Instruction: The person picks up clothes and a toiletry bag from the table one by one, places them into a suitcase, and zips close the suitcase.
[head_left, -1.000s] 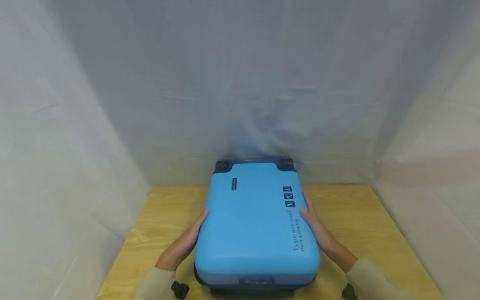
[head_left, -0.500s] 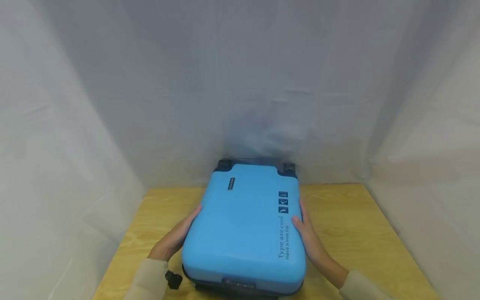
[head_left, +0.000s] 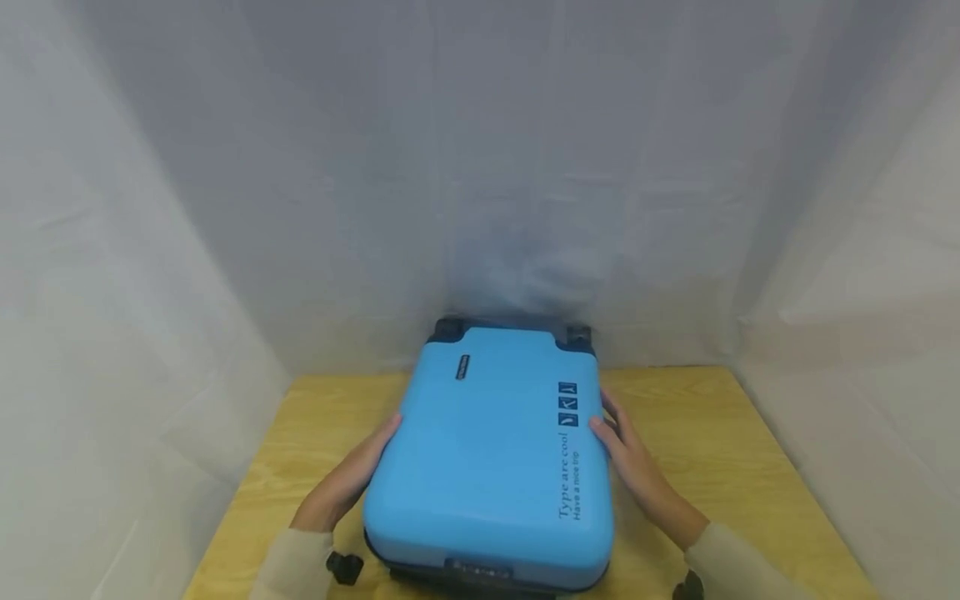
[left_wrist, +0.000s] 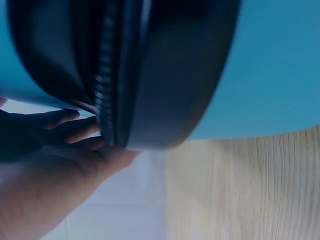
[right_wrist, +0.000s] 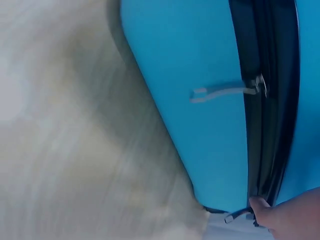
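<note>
a blue suitcase (head_left: pixel 491 454) is lying flat on the wooden table (head_left: pixel 697 450), wheels toward the person. the left hand (head_left: pixel 345 487) is pressing its left side with straight fingers, and the right hand (head_left: pixel 637 471) is resting outstretched against its right side by the zipper (right_wrist: pixel 262 125).

Wooden table (head_left: pixel 705 450), pale draped sheeting (head_left: pixel 225 208)

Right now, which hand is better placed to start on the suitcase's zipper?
Right, probably. The right hand lies at the blue suitcase seam, fingertips touching a zipper pull. The left hand rests flat on the opposite side; no pull shows there.
</note>
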